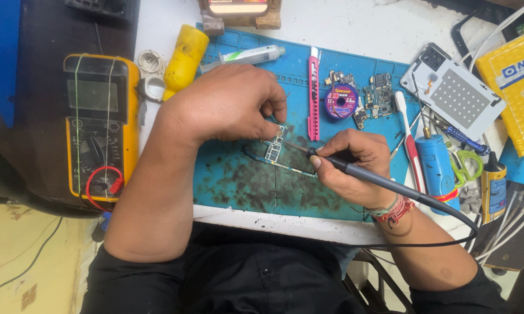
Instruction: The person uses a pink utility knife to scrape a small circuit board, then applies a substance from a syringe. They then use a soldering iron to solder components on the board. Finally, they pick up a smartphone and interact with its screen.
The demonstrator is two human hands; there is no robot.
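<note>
Blue mat (233,186) w/ circuit board (273,152) (pinned, seemingly) under left hand (227,104), soldering iron (355,170) in right hand (349,166)

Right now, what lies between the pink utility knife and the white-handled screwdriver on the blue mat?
In the head view, between the pink utility knife and the white-handled screwdriver lie a purple wire spool and small green circuit boards.

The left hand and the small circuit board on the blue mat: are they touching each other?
Touching. The head view shows the left hand with its fingertips pressed onto the top edge of the circuit board on the blue mat; no gap shows between them.
</note>
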